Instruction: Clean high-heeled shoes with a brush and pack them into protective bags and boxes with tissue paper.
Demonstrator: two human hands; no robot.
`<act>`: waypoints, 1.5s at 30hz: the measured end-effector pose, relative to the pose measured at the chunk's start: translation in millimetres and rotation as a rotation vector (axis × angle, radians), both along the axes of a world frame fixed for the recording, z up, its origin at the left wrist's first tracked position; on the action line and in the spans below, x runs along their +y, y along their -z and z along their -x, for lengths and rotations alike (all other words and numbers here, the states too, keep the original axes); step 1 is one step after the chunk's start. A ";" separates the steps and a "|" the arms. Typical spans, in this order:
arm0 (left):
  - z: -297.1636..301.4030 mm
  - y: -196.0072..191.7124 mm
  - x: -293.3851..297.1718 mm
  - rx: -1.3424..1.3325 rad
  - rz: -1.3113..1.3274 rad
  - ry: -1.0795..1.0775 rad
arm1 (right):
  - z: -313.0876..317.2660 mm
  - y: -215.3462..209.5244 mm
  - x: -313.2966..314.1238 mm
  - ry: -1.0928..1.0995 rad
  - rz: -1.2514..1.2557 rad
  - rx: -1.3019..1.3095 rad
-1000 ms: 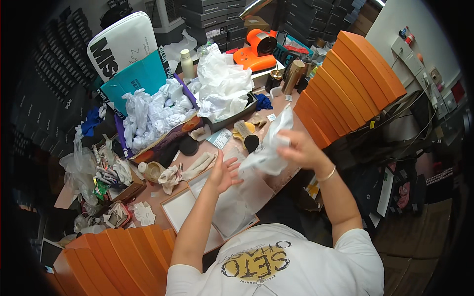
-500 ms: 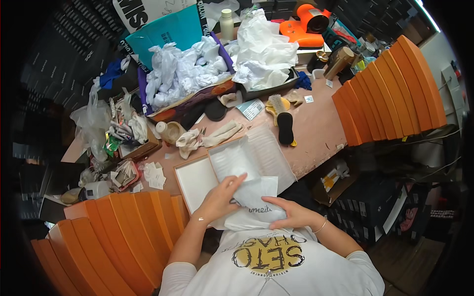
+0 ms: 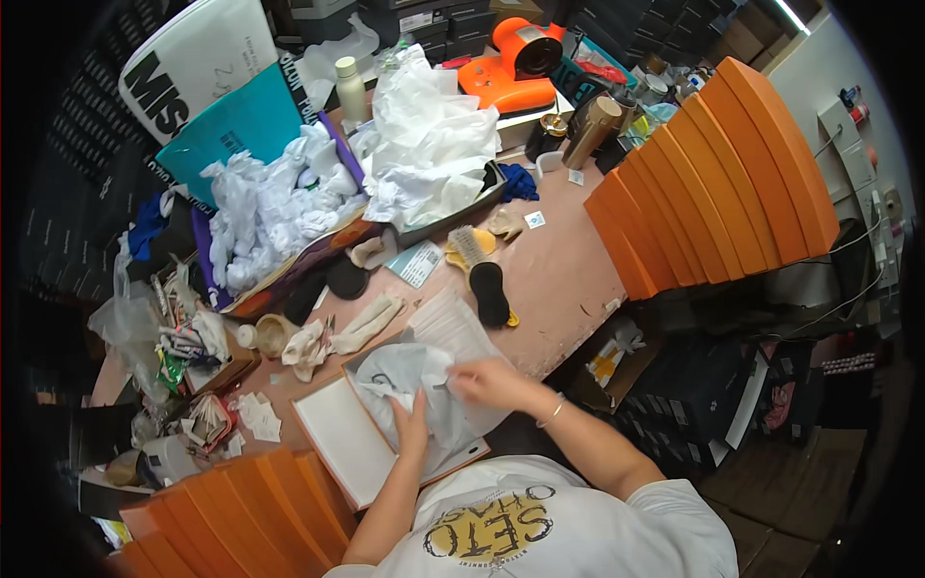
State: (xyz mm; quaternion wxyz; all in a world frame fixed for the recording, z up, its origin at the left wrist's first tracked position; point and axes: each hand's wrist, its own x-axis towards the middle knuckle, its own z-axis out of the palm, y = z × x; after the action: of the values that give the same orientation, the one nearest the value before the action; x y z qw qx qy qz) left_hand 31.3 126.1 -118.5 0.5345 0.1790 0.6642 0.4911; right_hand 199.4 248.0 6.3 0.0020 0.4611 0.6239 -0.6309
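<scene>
An open shoe box [image 3: 339,435] with an orange rim and white inside stands at the table's front edge, close to my body. Crumpled white wrapping paper [image 3: 409,361] with dark script fills its right part; what lies beneath is hidden. My left hand [image 3: 411,429] holds the paper's near edge, thumb on top and fingertips partly hidden. On the right of the paper, my right hand [image 3: 487,383] has its fingers closed in a pinch at a white edge. A translucent ribbed sheet [image 3: 458,323] lies under and beyond the box's right side.
Orange boxes are stacked at right [image 3: 718,183] and at lower left [image 3: 236,511]. Past the shoe box lie a brush [image 3: 472,246], a black pad [image 3: 489,294] and a cloth [image 3: 366,323]. A bin of crumpled paper [image 3: 279,217] and an orange machine [image 3: 515,72] stand farther back.
My hands have moved forward off the flat printed sheet by my shirt, and the paper now lies crumpled in the box. The right hand went from spread to pinching. The whole view has shifted.
</scene>
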 end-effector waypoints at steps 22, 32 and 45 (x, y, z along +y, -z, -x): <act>-39.7 -20.9 37.0 0.344 0.377 -0.078 | -243.5 201.3 403.9 0.774 -0.895 -0.707; -33.0 -2.9 11.8 0.414 0.263 0.038 | -233.0 207.4 362.0 0.443 -1.173 -0.806; -6.5 -7.0 -15.1 0.446 -0.039 0.460 | 27.3 -19.5 39.4 0.101 -0.822 0.344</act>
State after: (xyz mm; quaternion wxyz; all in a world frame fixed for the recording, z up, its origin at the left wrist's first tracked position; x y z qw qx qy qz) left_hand 37.7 110.9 -111.5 0.4692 0.4381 0.6974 0.3186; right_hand 172.1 287.3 25.8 -0.3161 0.3417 0.7908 -0.3976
